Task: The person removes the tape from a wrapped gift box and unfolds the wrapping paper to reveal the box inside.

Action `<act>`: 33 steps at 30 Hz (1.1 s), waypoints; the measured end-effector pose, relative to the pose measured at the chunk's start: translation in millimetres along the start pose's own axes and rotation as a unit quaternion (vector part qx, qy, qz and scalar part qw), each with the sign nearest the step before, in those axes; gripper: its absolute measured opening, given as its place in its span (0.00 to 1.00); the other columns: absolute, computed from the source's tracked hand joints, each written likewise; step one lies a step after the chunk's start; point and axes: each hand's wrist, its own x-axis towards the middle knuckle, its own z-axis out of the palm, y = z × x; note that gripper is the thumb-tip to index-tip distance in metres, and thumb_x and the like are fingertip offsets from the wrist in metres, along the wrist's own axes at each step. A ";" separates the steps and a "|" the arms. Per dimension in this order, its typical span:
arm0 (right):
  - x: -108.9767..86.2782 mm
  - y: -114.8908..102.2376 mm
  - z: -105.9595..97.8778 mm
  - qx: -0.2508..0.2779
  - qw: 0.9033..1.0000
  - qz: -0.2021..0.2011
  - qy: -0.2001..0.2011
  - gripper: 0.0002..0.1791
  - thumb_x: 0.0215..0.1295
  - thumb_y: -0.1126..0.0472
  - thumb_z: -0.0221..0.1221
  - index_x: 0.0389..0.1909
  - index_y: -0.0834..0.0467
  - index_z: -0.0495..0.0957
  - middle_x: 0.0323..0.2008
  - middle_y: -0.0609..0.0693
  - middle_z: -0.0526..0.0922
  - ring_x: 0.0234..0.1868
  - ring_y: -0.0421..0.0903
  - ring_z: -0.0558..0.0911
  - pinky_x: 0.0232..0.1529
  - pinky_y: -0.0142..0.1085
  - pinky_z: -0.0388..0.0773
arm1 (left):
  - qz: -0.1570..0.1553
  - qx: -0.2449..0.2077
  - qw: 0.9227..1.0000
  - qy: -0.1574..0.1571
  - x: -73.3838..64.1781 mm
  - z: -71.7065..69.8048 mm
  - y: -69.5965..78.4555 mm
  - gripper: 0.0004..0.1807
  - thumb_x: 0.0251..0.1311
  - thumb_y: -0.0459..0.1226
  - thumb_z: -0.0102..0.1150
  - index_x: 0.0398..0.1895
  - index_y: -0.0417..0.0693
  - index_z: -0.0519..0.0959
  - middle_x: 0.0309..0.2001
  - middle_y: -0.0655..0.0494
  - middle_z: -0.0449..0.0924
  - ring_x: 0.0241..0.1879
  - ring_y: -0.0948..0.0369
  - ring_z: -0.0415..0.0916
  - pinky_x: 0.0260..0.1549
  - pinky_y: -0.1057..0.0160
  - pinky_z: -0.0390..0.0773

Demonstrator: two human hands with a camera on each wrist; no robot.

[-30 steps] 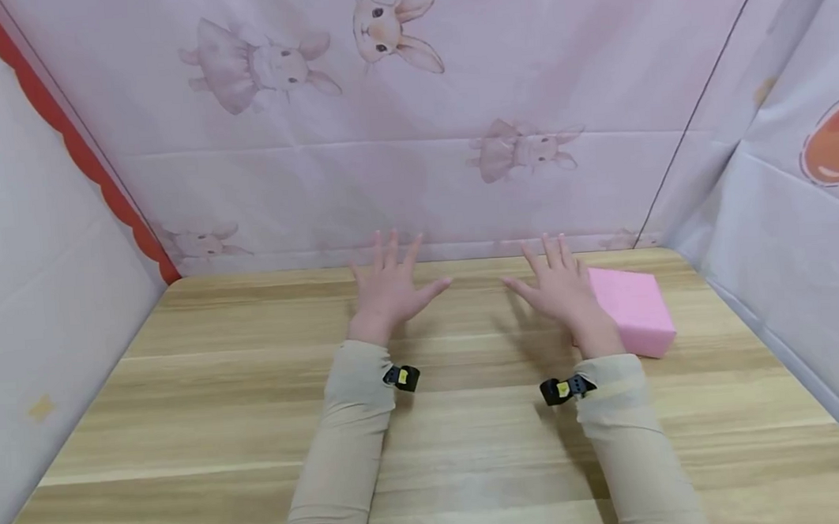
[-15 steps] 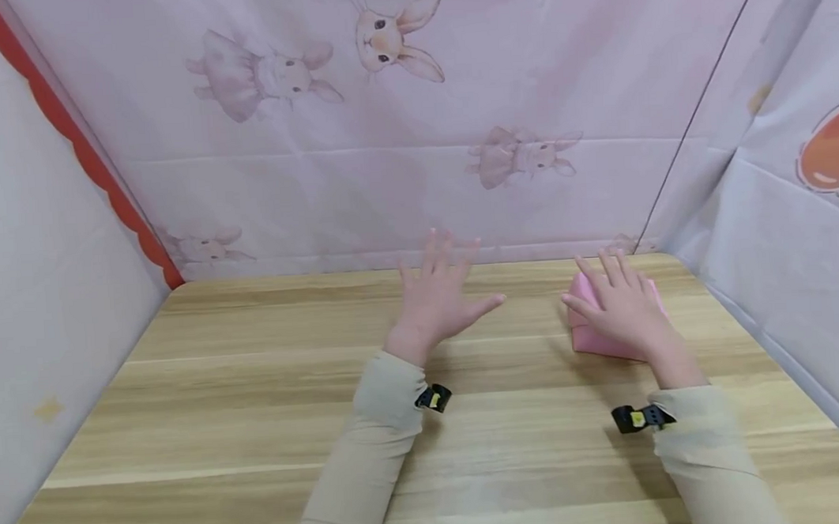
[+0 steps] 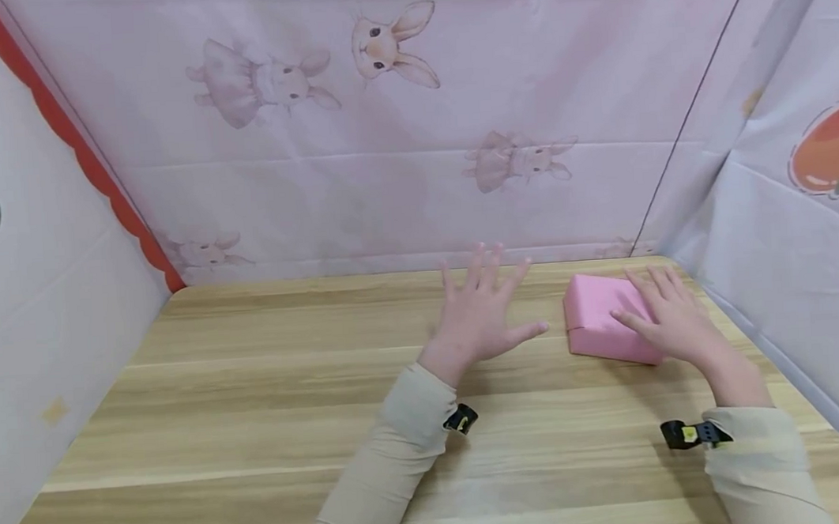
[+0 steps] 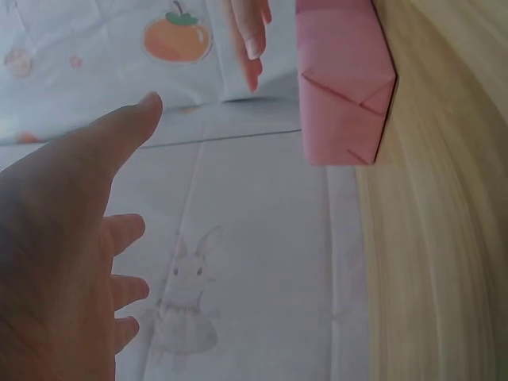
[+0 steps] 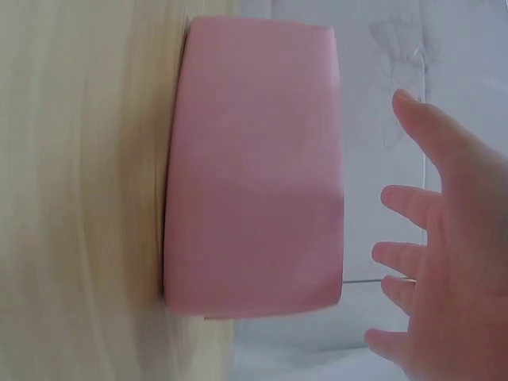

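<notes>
A pink paper-wrapped box lies on the wooden table near its back right corner. My right hand, fingers spread, hovers over the box's right end; in the right wrist view a gap shows between the fingers and the box. To the left of the box my left hand is held out with fingers and thumb apart, holding nothing. The folded end of the box faces it in the left wrist view. Fingers of the right hand also show there.
The wood-grain table ends at a back curtain printed with rabbits. White side curtains stand at left and right, the right one close to the box. A black wrist camera sits on the right sleeve.
Both hands have moved to the right. My right hand passed over the box from its left side to its right end, and my left hand came nearer to it. The box stays put.
</notes>
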 end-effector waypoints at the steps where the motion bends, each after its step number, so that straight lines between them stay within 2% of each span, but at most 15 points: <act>1: -0.4 2.4 -0.4 0.001 1.000 -0.002 0.000 0.47 0.69 0.37 0.50 0.77 0.58 0.43 0.74 0.74 0.40 0.75 0.72 0.32 0.65 0.75 0.38 | 0.003 0.002 1.000 -0.001 0.2 1.2 2.1 0.50 0.55 0.77 0.36 0.76 0.77 0.33 0.80 0.56 0.27 0.78 0.51 0.20 0.68 0.28 0.30; 5: -1.5 9.5 -1.9 0.001 1.000 -0.010 -0.002 0.47 0.69 0.39 0.51 0.77 0.59 0.43 0.73 0.76 0.41 0.74 0.74 0.35 0.67 0.73 0.38 | 0.020 -0.011 1.000 -0.006 0.3 7.3 9.8 0.49 0.56 0.76 0.38 0.77 0.76 0.36 0.80 0.55 0.31 0.78 0.51 0.21 0.68 0.29 0.28; 11: -3.4 18.8 -4.3 0.022 0.999 -0.026 -0.011 0.46 0.69 0.43 0.53 0.76 0.62 0.44 0.72 0.78 0.43 0.73 0.77 0.38 0.72 0.66 0.35 | 0.036 -0.021 0.999 -0.013 1.4 15.3 19.9 0.49 0.56 0.75 0.39 0.77 0.75 0.39 0.80 0.56 0.31 0.79 0.51 0.23 0.69 0.29 0.33; 15: -6.0 23.8 -6.0 0.037 0.999 -0.023 -0.020 0.46 0.69 0.44 0.53 0.76 0.63 0.45 0.71 0.78 0.44 0.72 0.77 0.40 0.71 0.68 0.37 | 0.041 -0.036 0.998 -0.020 5.5 19.6 27.2 0.49 0.55 0.75 0.39 0.77 0.76 0.39 0.80 0.57 0.31 0.79 0.52 0.23 0.70 0.31 0.33; 21: -6.4 31.2 -6.1 0.043 0.998 -0.004 -0.041 0.48 0.68 0.42 0.54 0.76 0.63 0.43 0.72 0.78 0.45 0.72 0.77 0.43 0.66 0.72 0.42 | 0.049 -0.049 0.997 -0.035 19.0 24.6 38.9 0.48 0.56 0.74 0.41 0.77 0.76 0.38 0.80 0.57 0.34 0.79 0.52 0.24 0.71 0.33 0.34; 26: -4.8 36.7 -2.5 0.068 0.996 -0.023 -0.048 0.50 0.64 0.46 0.59 0.75 0.68 0.46 0.71 0.76 0.51 0.70 0.78 0.49 0.65 0.72 0.47 | 0.049 -0.035 0.996 -0.059 30.6 28.8 47.2 0.50 0.56 0.74 0.42 0.77 0.73 0.37 0.80 0.58 0.34 0.79 0.52 0.26 0.71 0.33 0.34; 33: -6.5 42.9 3.6 0.084 0.994 -0.028 -0.057 0.51 0.61 0.49 0.63 0.74 0.70 0.47 0.70 0.78 0.50 0.69 0.78 0.51 0.64 0.71 0.50 | 0.065 -0.016 0.993 -0.095 42.7 39.6 59.3 0.49 0.55 0.74 0.42 0.77 0.73 0.42 0.80 0.63 0.36 0.79 0.52 0.33 0.72 0.34 0.40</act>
